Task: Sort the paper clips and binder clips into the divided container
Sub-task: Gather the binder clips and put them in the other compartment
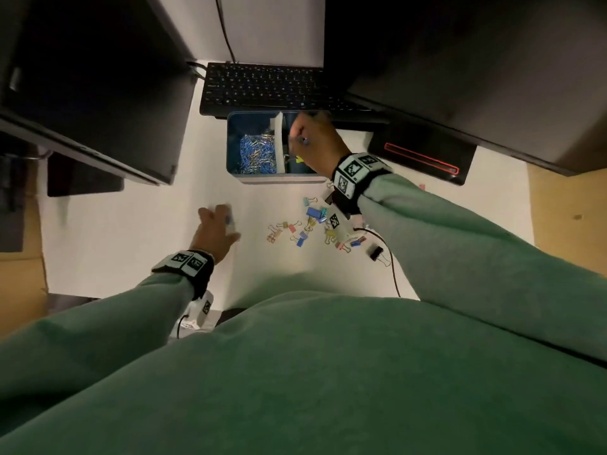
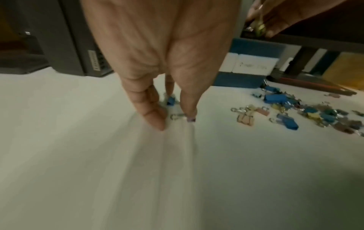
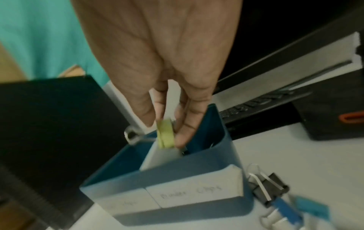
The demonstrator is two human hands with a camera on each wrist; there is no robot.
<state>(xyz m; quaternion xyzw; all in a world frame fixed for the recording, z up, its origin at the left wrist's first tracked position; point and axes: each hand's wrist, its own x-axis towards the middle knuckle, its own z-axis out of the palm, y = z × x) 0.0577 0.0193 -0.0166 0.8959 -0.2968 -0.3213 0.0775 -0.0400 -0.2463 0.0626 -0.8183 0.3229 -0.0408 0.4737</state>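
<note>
The blue divided container (image 1: 236, 142) stands in front of the keyboard, split by a white divider (image 1: 278, 139). Its left compartment holds a heap of paper clips (image 1: 258, 154). My right hand (image 1: 300, 139) hovers over the right compartment and pinches a yellow binder clip (image 3: 164, 137) between thumb and fingers, just above the rim. That half of the container (image 3: 197, 191) carries a label reading "Binder Clips". Left of the pile, my left hand (image 1: 223, 221) points down at the table, thumb and finger pinching a small blue binder clip (image 2: 171, 100) by its wire handle. Loose coloured binder clips (image 1: 312, 221) lie scattered between the hands.
A black binder clip (image 1: 377, 252) and a thin cable (image 1: 391, 267) lie at the pile's right. A keyboard (image 1: 262, 87) sits behind the container, dark monitors at left (image 1: 92, 87) and right (image 1: 476, 60), and a black device with a red line (image 1: 423, 156) beside the container.
</note>
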